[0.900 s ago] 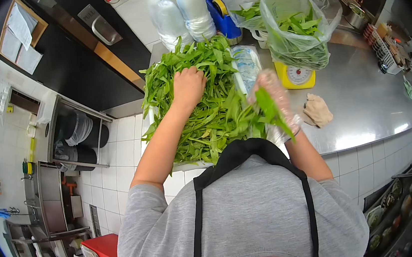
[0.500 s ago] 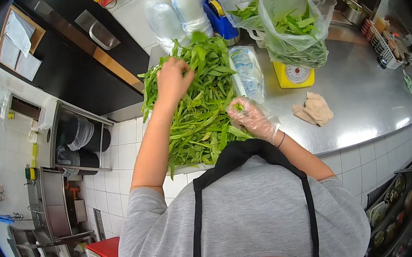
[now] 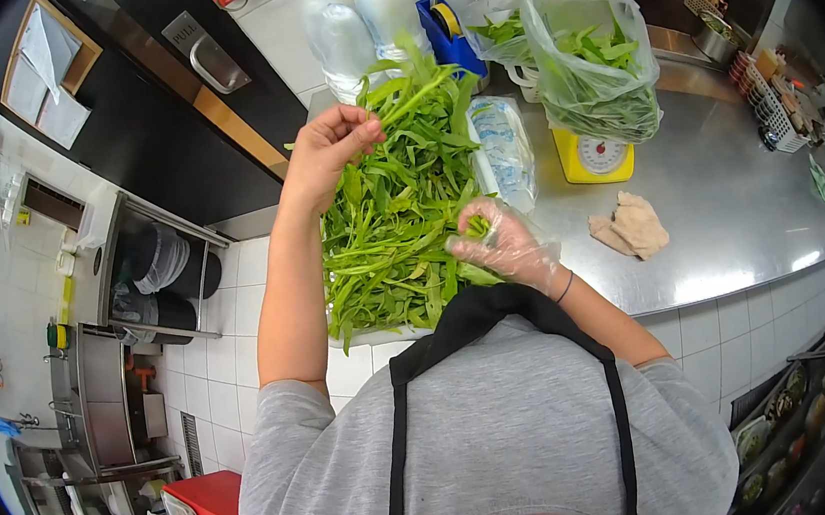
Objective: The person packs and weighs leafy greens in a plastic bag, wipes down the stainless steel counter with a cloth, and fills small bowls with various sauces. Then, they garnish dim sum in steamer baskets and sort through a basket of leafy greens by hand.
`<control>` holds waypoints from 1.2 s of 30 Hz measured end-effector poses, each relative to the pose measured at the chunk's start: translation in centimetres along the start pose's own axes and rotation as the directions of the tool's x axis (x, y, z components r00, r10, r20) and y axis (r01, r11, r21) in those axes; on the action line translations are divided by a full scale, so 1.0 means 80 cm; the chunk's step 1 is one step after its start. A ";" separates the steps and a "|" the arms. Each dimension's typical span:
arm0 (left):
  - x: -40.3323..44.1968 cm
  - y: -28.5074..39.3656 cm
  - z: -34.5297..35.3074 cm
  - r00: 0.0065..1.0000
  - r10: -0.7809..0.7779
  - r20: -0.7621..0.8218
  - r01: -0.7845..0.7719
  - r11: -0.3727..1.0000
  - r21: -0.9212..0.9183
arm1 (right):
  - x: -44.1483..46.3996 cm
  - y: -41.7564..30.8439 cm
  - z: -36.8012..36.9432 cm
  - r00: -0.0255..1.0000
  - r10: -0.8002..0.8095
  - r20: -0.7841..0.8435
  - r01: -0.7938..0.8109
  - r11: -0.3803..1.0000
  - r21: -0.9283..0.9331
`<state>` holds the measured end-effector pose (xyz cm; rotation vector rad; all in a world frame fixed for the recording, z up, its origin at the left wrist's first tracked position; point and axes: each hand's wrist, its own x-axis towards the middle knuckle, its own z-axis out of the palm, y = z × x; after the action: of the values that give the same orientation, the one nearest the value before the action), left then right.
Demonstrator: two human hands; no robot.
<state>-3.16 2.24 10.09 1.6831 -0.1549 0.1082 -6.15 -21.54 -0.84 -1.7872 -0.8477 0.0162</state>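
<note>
A large heap of water spinach (image 3: 398, 219), with long stems and narrow leaves, fills a white tray (image 3: 486, 164) in front of me. My left hand (image 3: 326, 154), bare, pinches the stem of a leafy stalk (image 3: 418, 98) between thumb and fingers, held over the upper part of the heap. My right hand (image 3: 513, 252) wears a clear plastic glove and is curled at the heap's right side. Short green stems (image 3: 476, 225) show within its fingers.
A yellow dial scale (image 3: 598, 158) carries a plastic bag of greens (image 3: 594, 67). Wrapped plastic bags (image 3: 505, 147) lie beside the tray. A beige cloth (image 3: 633, 225) rests on the steel counter (image 3: 719, 205). A blue tape dispenser (image 3: 450, 40) and two bag rolls (image 3: 334, 39) stand behind.
My left hand has turned from reaching into the heap to holding a stalk up, shifted slightly left. My right hand stays at the right side, its fingers a little shifted.
</note>
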 end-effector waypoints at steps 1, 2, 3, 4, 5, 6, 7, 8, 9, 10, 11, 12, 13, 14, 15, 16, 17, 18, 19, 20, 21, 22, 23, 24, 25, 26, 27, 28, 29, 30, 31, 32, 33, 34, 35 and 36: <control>-0.001 0.000 0.003 1.000 -0.006 0.019 0.007 1.000 -0.018 | 0.004 -0.015 -0.005 1.000 0.000 0.000 0.000 1.000 -0.001; -0.002 0.000 0.005 0.999 -0.012 0.037 0.013 0.999 -0.035 | 0.010 -0.036 -0.013 1.000 -0.014 -0.009 0.014 0.999 0.041; -0.004 0.000 0.008 0.999 -0.012 0.037 0.014 0.999 -0.036 | 0.015 -0.053 -0.021 0.999 -0.026 -0.019 0.028 0.996 0.084; -0.005 0.001 0.010 0.999 -0.012 0.048 0.014 0.999 -0.047 | 0.022 -0.063 -0.030 1.000 -0.025 -0.019 0.026 0.996 0.083; -0.006 0.003 0.012 0.998 -0.010 0.059 0.014 0.998 -0.058 | 0.033 -0.070 -0.038 0.983 -0.145 -0.117 0.144 0.989 -0.017; -0.008 0.005 0.014 0.998 -0.009 0.060 0.012 0.998 -0.059 | 0.043 -0.074 -0.046 0.942 -0.271 -0.199 0.249 0.960 -0.127; -0.009 0.008 0.016 0.998 -0.011 0.066 0.015 0.998 -0.059 | 0.050 -0.076 -0.052 0.920 -0.303 -0.249 0.243 0.939 -0.245; -0.011 0.009 0.018 0.997 -0.014 0.071 0.018 0.998 -0.059 | 0.057 -0.077 -0.058 0.919 -0.305 -0.248 0.244 0.938 -0.246; -0.012 0.010 0.019 0.997 -0.011 0.071 0.015 0.998 -0.059 | 0.063 -0.078 -0.064 0.904 -0.314 -0.291 0.221 0.924 -0.312; -0.014 0.010 0.020 0.997 -0.027 0.075 0.033 0.996 -0.079 | 0.069 -0.079 -0.069 0.885 -0.325 -0.333 0.192 0.907 -0.374; -0.015 0.010 0.021 0.996 -0.044 0.080 0.052 0.994 -0.100 | 0.075 -0.079 -0.074 0.876 -0.344 -0.338 0.202 0.898 -0.391; -0.017 0.010 0.025 0.996 -0.042 0.081 0.050 0.994 -0.101 | 0.079 -0.077 -0.074 0.876 -0.345 -0.338 0.202 0.897 -0.393; -0.018 0.010 0.029 0.996 -0.034 0.082 0.042 0.993 -0.107 | 0.081 -0.074 -0.072 0.880 -0.362 -0.307 0.220 0.884 -0.412; -0.018 0.009 0.034 0.996 -0.026 0.083 0.035 0.993 -0.114 | 0.083 -0.071 -0.069 0.884 -0.377 -0.275 0.238 0.871 -0.429; -0.018 0.009 0.038 0.996 -0.027 0.083 0.036 0.993 -0.116 | 0.083 -0.069 -0.063 0.866 -0.430 -0.255 0.279 0.839 -0.466; -0.017 0.008 0.041 0.996 -0.001 0.084 0.009 0.996 -0.091 | 0.082 -0.070 -0.059 0.867 -0.429 -0.254 0.279 0.840 -0.466; -0.017 0.007 0.045 0.996 0.024 0.087 -0.018 0.998 -0.066 | 0.080 -0.073 -0.054 0.899 -0.390 -0.200 0.271 0.853 -0.447; -0.016 0.003 0.048 0.996 0.023 0.086 -0.017 0.998 -0.066 | 0.079 -0.075 -0.050 0.925 -0.350 -0.144 0.261 0.865 -0.428; -0.016 -0.004 0.050 0.995 0.074 0.073 -0.075 0.997 0.014 | 0.078 -0.073 -0.044 0.906 -0.380 -0.186 0.276 0.864 -0.421; -0.015 -0.008 0.052 0.990 0.126 0.064 -0.131 0.987 0.095 | 0.077 -0.072 -0.042 0.907 -0.378 -0.186 0.274 0.865 -0.420; -0.019 -0.009 0.055 0.991 0.110 0.078 -0.122 0.977 0.174 | 0.076 -0.071 -0.040 0.898 -0.387 -0.209 0.272 0.862 -0.428; -0.022 -0.011 0.057 0.991 0.107 0.079 -0.120 0.977 0.174 | 0.075 -0.070 -0.039 0.889 -0.396 -0.231 0.270 0.859 -0.435; -0.026 -0.013 0.059 0.992 0.100 0.080 -0.114 0.974 0.193 | 0.072 -0.065 -0.039 0.889 -0.395 -0.230 0.269 0.859 -0.435; -0.030 -0.015 0.061 0.992 0.096 0.082 -0.111 0.971 0.212 | 0.068 -0.056 -0.040 0.910 -0.391 -0.135 0.291 0.837 -0.463; -0.034 -0.018 0.062 0.994 0.053 0.098 -0.073 0.975 0.210 | 0.064 -0.049 -0.040 0.923 -0.382 -0.040 0.315 0.813 -0.489; -0.041 -0.021 0.064 0.993 0.056 0.101 -0.076 0.975 0.209 | 0.059 -0.044 -0.037 0.923 -0.382 -0.042 0.314 0.812 -0.493; -0.047 -0.024 0.066 0.995 0.025 0.100 -0.046 0.977 0.210 | 0.055 -0.039 -0.036 0.929 -0.368 -0.028 0.303 0.804 -0.512; -0.050 -0.024 0.068 0.995 0.003 0.101 -0.024 0.977 0.212 | 0.052 -0.036 -0.036 0.933 -0.359 -0.017 0.295 0.791 -0.536; -0.053 -0.024 0.066 0.994 -0.010 0.106 -0.023 0.949 0.313 | 0.053 -0.034 -0.036 0.952 -0.302 0.043 0.274 0.782 -0.560; -0.053 -0.024 0.067 0.993 0.030 0.111 -0.067 0.937 0.344 | 0.054 -0.034 -0.036 0.947 -0.318 0.035 0.279 0.768 -0.576; -0.054 -0.021 0.070 0.995 0.021 0.098 -0.050 0.949 0.311 | 0.053 -0.037 -0.035 0.943 -0.331 0.024 0.290 0.787 -0.545; -0.055 -0.017 0.073 0.996 0.010 0.086 -0.033 0.960 0.278 | 0.053 -0.039 -0.035 0.939 -0.342 0.012 0.299 0.804 -0.514; -0.057 -0.011 0.075 0.995 0.028 0.096 -0.054 0.958 0.280 | 0.054 -0.043 -0.039 0.940 -0.339 0.020 0.301 0.804 -0.512; -0.060 -0.004 0.076 0.995 0.013 0.103 -0.026 0.992 0.123 | 0.055 -0.046 -0.043 0.937 -0.348 0.011 0.302 0.797 -0.524; -0.063 0.001 0.075 0.993 -0.003 0.114 0.007 0.999 -0.036 | 0.055 -0.047 -0.048 0.914 -0.390 -0.113 0.310 0.849 -0.429; -0.067 0.003 0.071 0.992 0.009 0.123 -0.005 0.999 -0.034 | 0.054 -0.049 -0.053 0.879 -0.414 -0.238 0.329 0.886 -0.327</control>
<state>-8.62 -3.22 8.76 1.6563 -0.2541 0.0063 -3.31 -22.10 5.79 -1.7889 -0.9942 -0.6469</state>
